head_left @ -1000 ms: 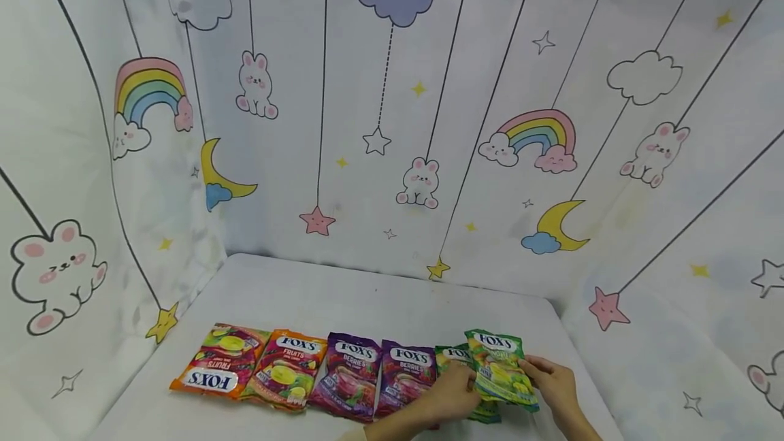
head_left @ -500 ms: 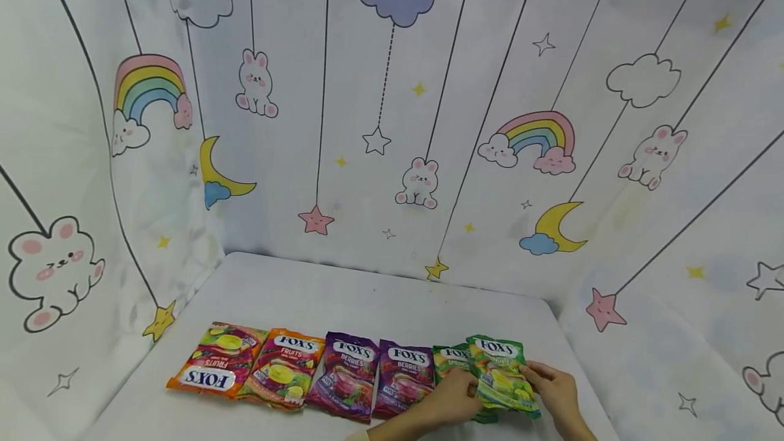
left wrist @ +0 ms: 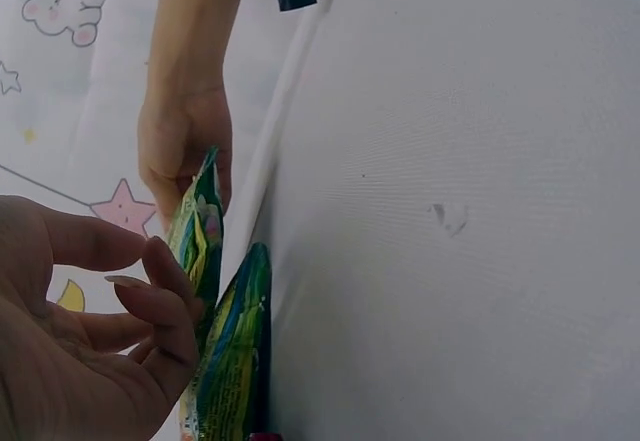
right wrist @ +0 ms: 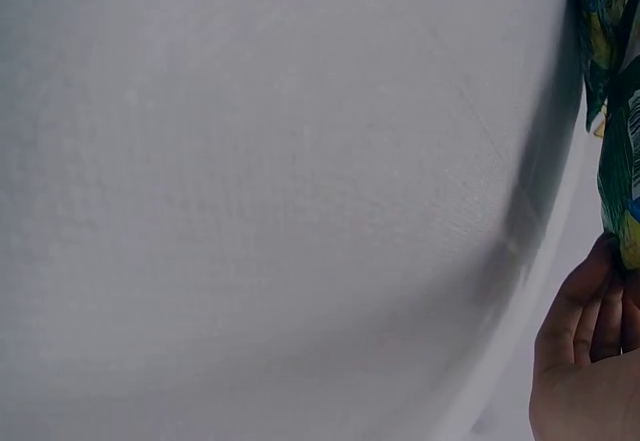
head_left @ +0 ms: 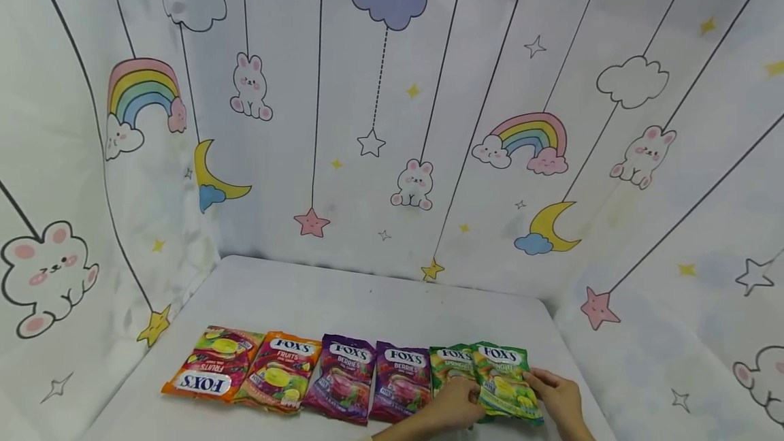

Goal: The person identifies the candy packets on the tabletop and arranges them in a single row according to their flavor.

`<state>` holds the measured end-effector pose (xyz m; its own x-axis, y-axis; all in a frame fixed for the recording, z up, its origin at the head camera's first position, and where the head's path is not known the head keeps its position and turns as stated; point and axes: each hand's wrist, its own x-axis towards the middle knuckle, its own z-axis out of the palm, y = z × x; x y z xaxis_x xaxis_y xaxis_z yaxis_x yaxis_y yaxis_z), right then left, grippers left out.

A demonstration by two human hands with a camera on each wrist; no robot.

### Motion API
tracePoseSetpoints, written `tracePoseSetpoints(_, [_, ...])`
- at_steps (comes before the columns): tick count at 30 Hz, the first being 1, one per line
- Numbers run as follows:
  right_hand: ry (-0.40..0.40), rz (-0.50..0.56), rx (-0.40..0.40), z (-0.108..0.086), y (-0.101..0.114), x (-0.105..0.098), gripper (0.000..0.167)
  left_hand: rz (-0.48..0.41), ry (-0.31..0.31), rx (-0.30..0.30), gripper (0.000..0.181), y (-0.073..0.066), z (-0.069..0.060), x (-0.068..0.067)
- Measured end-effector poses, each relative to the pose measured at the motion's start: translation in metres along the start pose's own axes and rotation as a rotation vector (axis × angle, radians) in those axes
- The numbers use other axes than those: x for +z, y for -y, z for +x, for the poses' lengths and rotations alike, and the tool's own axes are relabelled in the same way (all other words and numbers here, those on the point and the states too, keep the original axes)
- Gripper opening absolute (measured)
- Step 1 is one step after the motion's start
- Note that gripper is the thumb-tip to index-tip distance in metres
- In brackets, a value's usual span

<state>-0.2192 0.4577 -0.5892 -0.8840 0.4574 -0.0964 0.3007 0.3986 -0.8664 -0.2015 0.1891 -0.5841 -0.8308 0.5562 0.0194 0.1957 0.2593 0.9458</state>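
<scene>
In the head view, my right hand [head_left: 559, 401] pinches the right edge of a green FOX'S candy bag [head_left: 503, 380], the last in a row. My left hand [head_left: 454, 405] is at that bag's left edge, fingers curled against it. Under the left hand lies another green candy bag [head_left: 450, 365], partly covered by the hand and overlapped by the held bag. From the left wrist, the held bag [left wrist: 200, 236] stands tilted above the other green bag [left wrist: 235, 361]. The right wrist view catches only the bag's edge [right wrist: 618, 176] in the right fingertips.
To the left lie two purple berries bags [head_left: 343, 376], then an orange fruits bag [head_left: 280, 369] and another fruits bag [head_left: 214, 363] turned upside down. All lie on a white table [head_left: 367, 305], enclosed by a patterned cloth backdrop [head_left: 367, 250].
Both hands have lowered the right green bag slightly toward the table and shifted it a little right, so more of the green bag beneath shows. The other bags stay in their row.
</scene>
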Motion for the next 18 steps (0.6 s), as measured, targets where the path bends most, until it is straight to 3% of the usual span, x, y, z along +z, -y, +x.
tracePoseSetpoints(6, [-0.036,0.021,-0.001,0.001,-0.010,0.001,0.045,-0.013,-0.013,0.011,0.014,0.006,0.003,0.008])
tracePoseSetpoints(11, [-0.044,0.006,-0.023,0.004,-0.016,0.000,0.044,0.059,-0.011,0.007,0.022,0.005,0.005,0.011])
tracePoseSetpoints(14, [-0.052,-0.018,-0.027,0.006,-0.020,-0.003,0.042,0.106,0.003,-0.025,0.024,0.002,0.008,0.016])
tracePoseSetpoints(17, [-0.065,-0.054,-0.025,0.010,-0.024,-0.006,0.045,0.156,0.012,-0.023,0.004,0.001,0.012,0.020])
tracePoseSetpoints(18, [-0.066,-0.062,-0.023,0.011,-0.025,-0.006,0.045,0.168,0.010,-0.020,0.010,0.000,0.012,0.021])
